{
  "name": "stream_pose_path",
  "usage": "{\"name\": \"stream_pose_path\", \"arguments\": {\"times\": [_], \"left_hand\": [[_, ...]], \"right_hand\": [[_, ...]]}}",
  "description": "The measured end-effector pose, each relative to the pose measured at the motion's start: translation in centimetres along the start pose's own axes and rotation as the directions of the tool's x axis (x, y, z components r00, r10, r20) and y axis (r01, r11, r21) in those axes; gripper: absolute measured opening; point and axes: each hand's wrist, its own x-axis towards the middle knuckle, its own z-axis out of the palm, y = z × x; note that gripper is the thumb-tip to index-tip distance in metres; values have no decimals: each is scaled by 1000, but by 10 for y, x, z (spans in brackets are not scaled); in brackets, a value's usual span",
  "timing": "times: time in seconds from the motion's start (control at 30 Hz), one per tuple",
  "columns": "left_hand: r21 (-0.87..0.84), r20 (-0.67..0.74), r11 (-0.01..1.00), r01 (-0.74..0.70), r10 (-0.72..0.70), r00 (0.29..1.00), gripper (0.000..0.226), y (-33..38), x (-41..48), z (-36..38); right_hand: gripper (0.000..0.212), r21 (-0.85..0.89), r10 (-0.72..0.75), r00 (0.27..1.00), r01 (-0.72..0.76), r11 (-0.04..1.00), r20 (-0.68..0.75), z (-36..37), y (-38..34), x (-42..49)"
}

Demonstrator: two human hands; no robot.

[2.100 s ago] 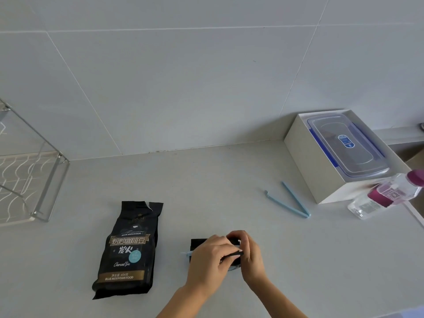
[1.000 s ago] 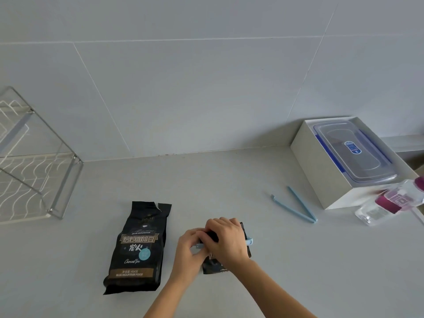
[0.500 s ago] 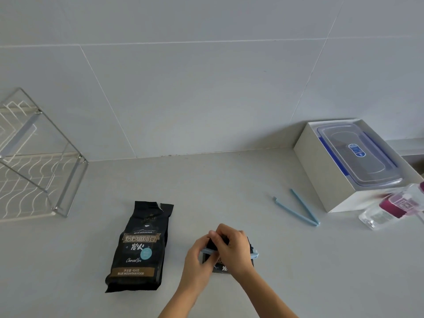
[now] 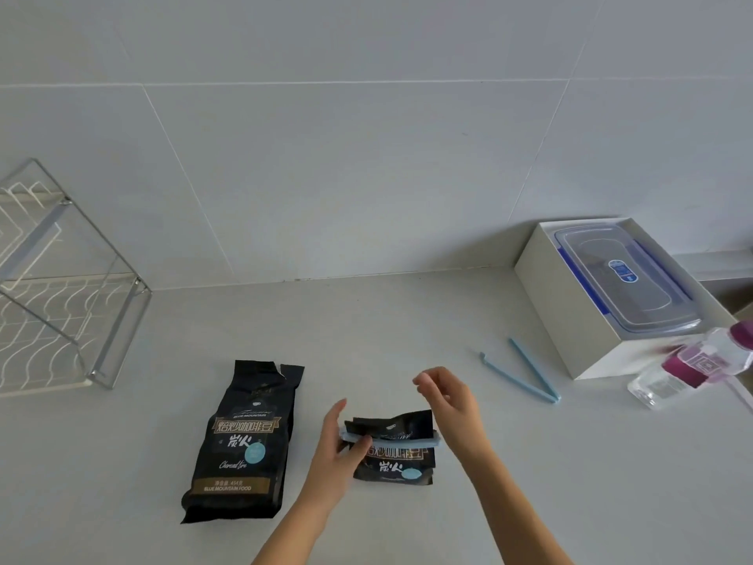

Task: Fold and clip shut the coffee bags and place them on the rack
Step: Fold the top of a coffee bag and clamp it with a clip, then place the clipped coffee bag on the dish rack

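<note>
A folded black coffee bag [image 4: 393,456] lies on the counter in front of me with a light blue clip [image 4: 407,441] closed across its folded top. My left hand [image 4: 340,442] pinches the clip's left end between thumb and fingers. My right hand [image 4: 448,401] hovers just above the bag's right end, fingers loosely apart and holding nothing. A second black coffee bag [image 4: 242,442] lies flat to the left, unfolded, its torn top toward the wall. A wire rack [image 4: 61,287] stands at the far left. Another blue clip [image 4: 521,375] lies open to the right.
A white box [image 4: 570,311] holding a clear lidded container [image 4: 623,275] stands at the back right against the tiled wall. A clear bottle with a magenta label [image 4: 692,367] lies on its side in front of it.
My right hand has lifted off the clipped bag and its fingers have spread. The blue clip now sits closed across the fold, and my left hand still holds its left end.
</note>
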Motion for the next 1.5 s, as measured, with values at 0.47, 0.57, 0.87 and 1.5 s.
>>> {"name": "stream_pose_path", "arguments": {"times": [0.47,0.57,0.87,1.5], "left_hand": [[12,-79,990,138,-137,987,30,8,17,14],[-14,-56,993,119,-119,991,32,5,15,15],[34,-132,991,126,-121,984,33,1,2,4],[-94,-227,966,-241,215,950,31,105,-34,-171]], "right_hand": [[24,77,177,975,-189,979,134,7,65,-21],[19,127,221,967,-237,963,126,9,62,-14],[19,160,368,916,-393,906,162,21,52,3],[23,261,14,967,-83,962,255,142,-113,4]]}}
